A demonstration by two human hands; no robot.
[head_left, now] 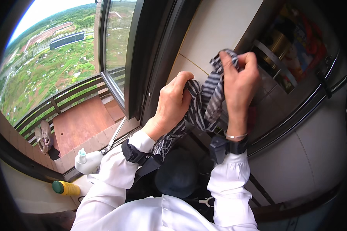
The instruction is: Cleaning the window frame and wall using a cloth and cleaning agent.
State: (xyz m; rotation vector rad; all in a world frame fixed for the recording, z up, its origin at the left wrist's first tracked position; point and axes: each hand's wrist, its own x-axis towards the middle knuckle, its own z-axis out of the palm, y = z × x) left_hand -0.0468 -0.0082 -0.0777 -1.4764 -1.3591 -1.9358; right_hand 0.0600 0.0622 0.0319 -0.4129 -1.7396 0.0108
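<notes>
A black-and-white striped cloth (211, 95) hangs bunched between my hands, in front of a tiled wall. My left hand (175, 101) grips one part of it, with the thumb and fingers closed on the fabric. Higher and to the right, my right hand (240, 80) pinches another part near the cloth's top end. Some of the cloth drops in folds behind my left wrist, where its lower end is partly hidden. Black straps with dark devices sit on both wrists, over white sleeves.
An open window (115, 57) stands at the left, above a ledge with shoes (43, 137) outside. A white bottle (88, 161) and a yellow bottle with a green cap (66, 188) lie near the sill. Metal rails (300, 111) run along the right; a dark rounded object (176, 173) is below.
</notes>
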